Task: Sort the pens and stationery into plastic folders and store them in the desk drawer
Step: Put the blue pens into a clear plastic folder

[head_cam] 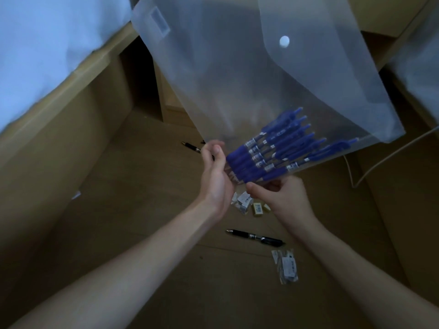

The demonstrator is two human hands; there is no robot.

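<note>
A translucent plastic folder (237, 67) with a white snap button (284, 41) is held up in the middle of the view. Several blue pens (273, 148) lie bunched in its lower corner. My left hand (215, 176) holds the folder's lower left edge, fingers curled round it. My right hand (278, 193) pinches the bottom edge just under the pens. On the wooden surface below lie a black pen (255, 236), another black pen (191, 147) further back, small wrapped erasers (249, 203) and a clear packet of small parts (286, 265).
A pale blue-white cloth (42, 55) covers the upper left. Wooden panels (71, 138) rise on both sides. A white cable (370, 167) runs along the right. A second translucent sheet (418, 58) hangs at the right edge.
</note>
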